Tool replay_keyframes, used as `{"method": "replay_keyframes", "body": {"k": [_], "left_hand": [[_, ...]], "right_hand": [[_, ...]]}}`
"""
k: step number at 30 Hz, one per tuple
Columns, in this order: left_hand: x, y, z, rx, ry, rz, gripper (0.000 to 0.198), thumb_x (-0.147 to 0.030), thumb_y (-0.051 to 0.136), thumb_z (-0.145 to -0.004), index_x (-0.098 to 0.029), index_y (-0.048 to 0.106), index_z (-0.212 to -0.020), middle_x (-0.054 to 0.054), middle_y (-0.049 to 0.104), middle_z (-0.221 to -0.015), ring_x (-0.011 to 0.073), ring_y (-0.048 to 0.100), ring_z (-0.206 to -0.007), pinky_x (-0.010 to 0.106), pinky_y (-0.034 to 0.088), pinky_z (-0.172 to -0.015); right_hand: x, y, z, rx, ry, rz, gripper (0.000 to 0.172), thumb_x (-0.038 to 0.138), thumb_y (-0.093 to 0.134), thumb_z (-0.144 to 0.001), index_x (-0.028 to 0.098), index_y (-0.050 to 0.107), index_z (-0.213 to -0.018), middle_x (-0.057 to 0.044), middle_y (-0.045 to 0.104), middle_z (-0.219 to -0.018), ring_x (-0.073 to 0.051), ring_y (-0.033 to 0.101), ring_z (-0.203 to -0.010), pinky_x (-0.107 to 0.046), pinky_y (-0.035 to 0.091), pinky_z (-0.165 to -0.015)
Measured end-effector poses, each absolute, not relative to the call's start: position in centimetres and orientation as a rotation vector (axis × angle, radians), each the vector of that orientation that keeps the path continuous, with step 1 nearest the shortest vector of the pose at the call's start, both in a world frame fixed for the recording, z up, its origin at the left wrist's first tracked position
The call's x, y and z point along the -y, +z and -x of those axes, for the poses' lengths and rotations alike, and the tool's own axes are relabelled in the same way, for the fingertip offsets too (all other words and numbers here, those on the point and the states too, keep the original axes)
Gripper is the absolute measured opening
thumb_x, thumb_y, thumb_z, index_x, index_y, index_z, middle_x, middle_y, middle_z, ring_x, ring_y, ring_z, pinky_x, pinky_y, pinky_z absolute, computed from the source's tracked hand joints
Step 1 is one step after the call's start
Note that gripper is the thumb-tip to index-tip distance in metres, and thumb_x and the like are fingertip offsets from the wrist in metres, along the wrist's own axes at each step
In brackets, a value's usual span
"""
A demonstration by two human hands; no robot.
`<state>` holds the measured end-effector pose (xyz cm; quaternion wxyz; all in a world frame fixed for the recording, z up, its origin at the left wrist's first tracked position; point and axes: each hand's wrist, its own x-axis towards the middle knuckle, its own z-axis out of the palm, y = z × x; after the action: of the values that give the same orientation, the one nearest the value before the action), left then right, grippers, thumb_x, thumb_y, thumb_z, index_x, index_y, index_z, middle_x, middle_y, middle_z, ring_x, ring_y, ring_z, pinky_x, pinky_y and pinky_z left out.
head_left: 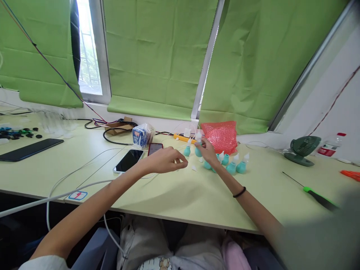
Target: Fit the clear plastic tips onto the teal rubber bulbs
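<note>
My left hand (169,160) hovers over the table with its fingers bent and their tips together; anything between them is too small to make out. My right hand (208,152) is closed on a teal bulb nasal aspirator (198,150) with a clear nozzle pointing up. Just left of it stands another teal aspirator (187,151). Several more teal bulbs, most with clear nozzles, stand beside my right wrist, among them one aspirator (241,167) at the right end. A small clear nozzle-like piece (194,168) lies on the table between my hands.
Behind the bulbs lie a red bubble-wrap bag (221,137) and a yellow strip (184,138). Left are a white phone (128,161), a red-edged phone (155,148), a blue-white package (143,135) and loose cables. Right are a screwdriver (317,197), a green fan (303,148) and a bottle (332,145).
</note>
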<state>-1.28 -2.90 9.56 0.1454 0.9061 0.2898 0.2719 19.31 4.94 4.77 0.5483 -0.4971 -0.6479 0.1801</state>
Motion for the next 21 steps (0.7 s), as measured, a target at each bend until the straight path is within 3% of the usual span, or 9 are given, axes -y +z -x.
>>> {"method": "replay_keyframes", "body": {"k": [5, 8, 12, 17, 21], "left_hand": [[0.6, 9.2, 1.0, -1.333, 0.673, -2.663, 0.014, -0.025, 0.058, -0.068, -0.020, 0.066, -0.078, 0.008, 0.064, -0.073, 0.0245, 0.057, -0.078, 0.028, 0.036, -0.070], [-1.6, 7.6, -0.3, -1.404, 0.529, -2.627, 0.015, -0.022, 0.065, -0.062, -0.019, 0.063, -0.076, 0.006, 0.062, -0.078, 0.0228, 0.056, -0.083, 0.031, 0.038, -0.076], [-5.0, 5.3, -2.7, -1.581, 0.362, -2.641, 0.025, -0.027, 0.046, -0.081, -0.012, 0.050, -0.101, 0.007, 0.052, -0.102, 0.0171, 0.052, -0.089, 0.038, 0.043, -0.076], [-8.7, 3.5, -4.4, -1.717, 0.327, -2.683, 0.028, -0.027, 0.045, -0.082, -0.013, 0.047, -0.106, 0.008, 0.050, -0.106, 0.0180, 0.052, -0.091, 0.038, 0.045, -0.075], [-10.0, 1.9, -4.6, -1.729, 0.343, -2.716, 0.027, -0.027, 0.044, -0.082, -0.014, 0.047, -0.105, 0.008, 0.050, -0.106, 0.0173, 0.052, -0.090, 0.037, 0.045, -0.076]], "right_hand": [[-8.6, 2.3, -17.9, 1.532, 0.216, 1.306, 0.028, 0.015, 0.049, -0.061, 0.017, 0.047, -0.089, -0.004, 0.053, -0.074, -0.020, 0.050, -0.073, -0.034, 0.037, -0.072], [-9.4, 0.9, -17.9, 1.530, 0.116, 1.329, 0.039, 0.010, 0.043, -0.061, 0.015, 0.042, -0.099, -0.007, 0.054, -0.079, -0.022, 0.051, -0.077, -0.036, 0.038, -0.072], [-9.5, 0.6, -18.2, 1.552, -0.029, 1.278, 0.051, 0.010, 0.043, -0.060, 0.014, 0.033, -0.109, -0.012, 0.050, -0.099, -0.024, 0.048, -0.093, -0.039, 0.037, -0.080], [-8.3, 1.9, -18.1, 1.619, -0.205, 1.159, 0.050, 0.013, 0.046, -0.062, 0.014, 0.032, -0.111, -0.013, 0.039, -0.115, -0.024, 0.033, -0.112, -0.041, 0.029, -0.093], [-6.6, 2.7, -17.5, 1.784, -0.307, 1.119, 0.042, 0.014, 0.041, -0.070, 0.014, 0.034, -0.111, -0.014, 0.033, -0.121, -0.023, 0.027, -0.117, -0.041, 0.026, -0.094]]}}
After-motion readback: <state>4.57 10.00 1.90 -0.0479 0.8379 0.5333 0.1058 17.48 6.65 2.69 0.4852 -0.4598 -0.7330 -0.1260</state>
